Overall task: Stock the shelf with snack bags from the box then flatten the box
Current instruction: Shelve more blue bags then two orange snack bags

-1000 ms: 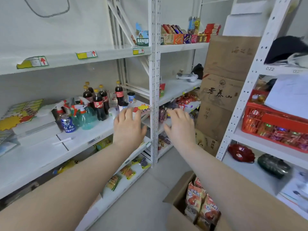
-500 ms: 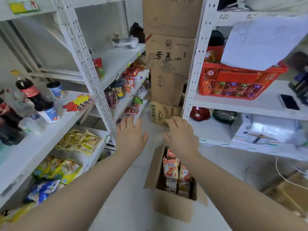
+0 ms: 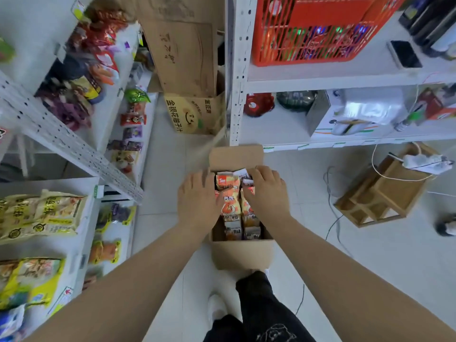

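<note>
The open brown cardboard box (image 3: 243, 253) stands on the pale tiled floor (image 3: 370, 255), its flaps turned out, packed with upright orange-and-white snack bags (image 3: 228, 183). Both hands are down at its mouth, apart, with the bags between them. The left hand (image 3: 197, 198) lies flat over the box's 9 o'clock wall with its fingers straight and its thumb against an orange bag. The right hand (image 3: 267, 193) has its fingers bent over the bag tops at the 2 o'clock corner; whether it pinches one I cannot tell. At 6 o'clock from the box are the person's black trouser leg (image 3: 256, 299) and white shoe (image 3: 216, 307). At 9 o'clock is the white metal shelf (image 3: 74, 149), with flat yellow packets (image 3: 37, 213) on a lower board. At 12 o'clock sits a cardboard carton printed with a yellow smiling face (image 3: 192, 114). At 1 o'clock a red plastic basket (image 3: 315, 28) rests on a second white rack. At 3 o'clock a wooden compartment tray (image 3: 380, 193) lies on the floor, a white power strip (image 3: 424, 162) on its far edge.
</note>
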